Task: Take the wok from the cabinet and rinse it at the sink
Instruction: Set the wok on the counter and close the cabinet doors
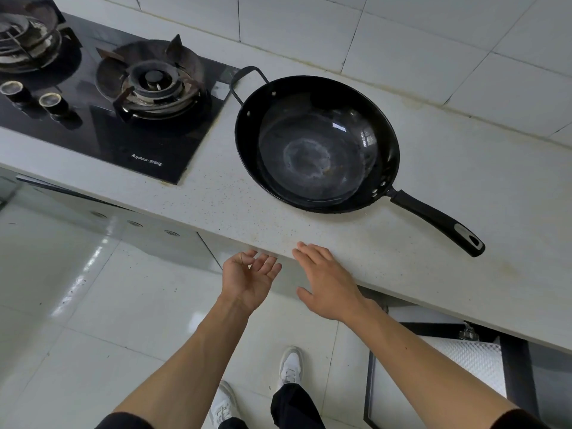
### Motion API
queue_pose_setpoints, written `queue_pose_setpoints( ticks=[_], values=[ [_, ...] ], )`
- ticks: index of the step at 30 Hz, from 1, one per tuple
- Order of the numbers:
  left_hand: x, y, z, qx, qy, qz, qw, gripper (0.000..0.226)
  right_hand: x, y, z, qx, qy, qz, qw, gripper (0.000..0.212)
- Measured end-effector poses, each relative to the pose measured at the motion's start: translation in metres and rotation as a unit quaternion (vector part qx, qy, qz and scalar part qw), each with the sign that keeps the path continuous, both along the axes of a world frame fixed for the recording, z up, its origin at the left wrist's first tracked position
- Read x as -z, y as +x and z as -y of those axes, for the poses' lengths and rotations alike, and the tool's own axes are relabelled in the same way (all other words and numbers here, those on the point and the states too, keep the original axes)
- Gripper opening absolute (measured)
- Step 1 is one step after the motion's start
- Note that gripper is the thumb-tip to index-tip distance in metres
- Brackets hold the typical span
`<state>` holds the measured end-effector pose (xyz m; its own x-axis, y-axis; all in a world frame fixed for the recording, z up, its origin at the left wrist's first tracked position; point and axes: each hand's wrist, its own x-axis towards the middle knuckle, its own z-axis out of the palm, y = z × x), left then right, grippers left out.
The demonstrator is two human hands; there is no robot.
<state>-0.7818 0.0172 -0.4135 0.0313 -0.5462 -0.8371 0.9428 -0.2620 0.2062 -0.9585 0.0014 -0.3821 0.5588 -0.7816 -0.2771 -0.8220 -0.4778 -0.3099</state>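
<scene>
The black glass gas stove bears a small white brand mark near its front edge, reading "Royalstar", followed by a few Chinese characters too small to make out.

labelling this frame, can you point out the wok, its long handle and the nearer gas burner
wok [315, 156], head view, centre of its inner base
long handle [433, 219], head view, middle of the black grip
nearer gas burner [153, 78], head view, burner cap

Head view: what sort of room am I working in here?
Most likely a home kitchen: a two-burner gas hob is set into a pale countertop, a black wok rests beside it, and tiled wall runs behind.
</scene>
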Motion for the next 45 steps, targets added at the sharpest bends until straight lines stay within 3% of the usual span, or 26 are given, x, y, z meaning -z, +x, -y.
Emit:
queue_pose_setpoints(
  ticks=[4, 7, 9, 14, 17, 18, 20, 24, 27, 32, 35, 45],
  values=[
    [0.003, -0.002, -0.003, 0.003, -0.009, 0.0, 1.0, 0.077, 0.001, -0.003, 0.0, -0.005, -0.005, 0.003, 1.0, 0.073],
    [0.002, -0.001, -0.006, 0.032, -0.032, -0.001, 0.999, 0.03, 0.0, -0.006, 0.001, -0.011, -0.004, 0.004, 1.0, 0.072],
    [-0.002, 0.0, -0.01, 0.088, -0.041, 0.03, 0.995, 0.019, 0.0, -0.006, 0.0, -0.007, 0.002, 0.013, 1.0, 0.071],
    [-0.033, -0.002, -0.026, 0.17, -0.044, 0.123, 0.977, 0.028, -0.001, -0.012, -0.001, 0.012, 0.013, 0.047, 0.999, 0.07],
    [-0.053, -0.008, -0.031, 0.269, -0.054, 0.232, 0.933, 0.033, -0.006, -0.024, -0.001, 0.027, 0.017, 0.055, 0.998, 0.068],
    [-0.059, -0.012, -0.033, 0.32, -0.065, 0.283, 0.902, 0.033, -0.008, -0.03, -0.003, 0.032, 0.017, 0.055, 0.998, 0.067],
    [-0.07, -0.02, -0.035, 0.427, -0.095, 0.399, 0.806, 0.035, -0.013, -0.042, -0.007, 0.045, 0.014, 0.056, 0.997, 0.067],
    [-0.088, -0.04, -0.033, 0.565, -0.132, 0.598, 0.553, 0.05, -0.024, -0.077, -0.021, 0.088, 0.014, 0.049, 0.995, 0.069],
    [-0.089, -0.054, -0.027, 0.619, -0.19, 0.657, 0.385, 0.057, -0.036, -0.106, -0.041, 0.146, 0.016, 0.044, 0.988, 0.068],
    [-0.082, -0.083, -0.017, 0.657, -0.274, 0.673, 0.199, 0.061, -0.049, -0.15, -0.095, 0.246, 0.006, -0.003, 0.969, 0.065],
    [-0.077, -0.099, -0.016, 0.657, -0.311, 0.675, 0.129, 0.059, -0.054, -0.171, -0.133, 0.311, 0.004, -0.02, 0.95, 0.063],
    [-0.083, -0.161, -0.023, 0.662, -0.376, 0.648, 0.024, 0.051, -0.056, -0.224, -0.24, 0.502, -0.027, -0.063, 0.862, 0.067]
  ],
)
